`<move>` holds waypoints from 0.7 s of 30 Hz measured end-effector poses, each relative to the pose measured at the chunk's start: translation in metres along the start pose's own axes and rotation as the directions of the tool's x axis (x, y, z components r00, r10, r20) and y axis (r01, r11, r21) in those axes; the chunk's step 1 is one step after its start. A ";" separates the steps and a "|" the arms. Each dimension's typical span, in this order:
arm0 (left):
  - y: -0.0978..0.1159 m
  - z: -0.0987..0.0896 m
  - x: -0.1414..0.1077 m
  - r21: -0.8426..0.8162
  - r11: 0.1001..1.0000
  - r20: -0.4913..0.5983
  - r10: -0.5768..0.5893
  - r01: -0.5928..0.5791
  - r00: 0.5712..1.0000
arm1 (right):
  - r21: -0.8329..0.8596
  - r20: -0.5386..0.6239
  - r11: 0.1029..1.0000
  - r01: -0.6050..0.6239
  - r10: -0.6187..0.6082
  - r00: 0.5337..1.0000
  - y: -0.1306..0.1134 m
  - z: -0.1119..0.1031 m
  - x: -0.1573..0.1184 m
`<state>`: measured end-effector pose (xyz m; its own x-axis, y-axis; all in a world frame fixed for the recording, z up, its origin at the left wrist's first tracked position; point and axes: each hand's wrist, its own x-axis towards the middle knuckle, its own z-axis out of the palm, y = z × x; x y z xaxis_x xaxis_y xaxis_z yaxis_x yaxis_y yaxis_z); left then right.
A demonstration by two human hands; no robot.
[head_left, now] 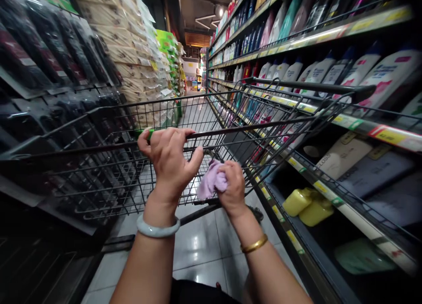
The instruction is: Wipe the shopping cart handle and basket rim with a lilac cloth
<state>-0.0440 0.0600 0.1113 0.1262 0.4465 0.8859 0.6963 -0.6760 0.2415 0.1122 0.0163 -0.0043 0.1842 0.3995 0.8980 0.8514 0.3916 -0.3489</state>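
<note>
The lilac cloth (pixel 207 184) sits bunched just below the cart's near rail (pixel 231 130); the right hand (pixel 233 185) is closed around it, a loose flap spilling out; whether cloth meets wire cannot be told; a tight bunch should keep that flap from snagging on the wire basket (pixel 145 181); over at the rail, the left hand (pixel 169 156) drapes bent fingers, thumb free, its grip impossible to judge; a firm hold there would steady things; elbow room looks tight beside those shelved bottles (pixel 314 80)!
</note>
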 end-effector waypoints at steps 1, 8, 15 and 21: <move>-0.002 0.000 0.000 -0.002 1.000 -0.007 0.005 -0.005 1.000 | -0.011 -0.030 1.000 -0.011 0.011 0.999 0.011 -0.008 0.003; -0.008 0.000 -0.001 -0.014 0.999 -0.063 0.045 -0.046 0.997 | -0.059 -0.146 0.994 -0.094 0.085 0.986 0.003 -0.006 -0.007; -0.007 -0.001 0.000 0.013 0.998 -0.106 0.060 -0.059 0.992 | 0.042 -0.182 0.993 -0.114 0.119 0.976 -0.009 -0.019 0.012; -0.006 -0.005 -0.002 0.014 0.999 -0.162 0.054 -0.052 0.985 | 0.016 -0.526 0.976 -0.215 0.192 0.829 0.006 -0.053 0.045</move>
<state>-0.0519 0.0597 0.1104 0.0472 0.3084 0.9501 0.6983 -0.6903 0.1894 0.1521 -0.0072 0.0484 0.5741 -0.0301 0.8183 0.7837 0.3097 -0.5384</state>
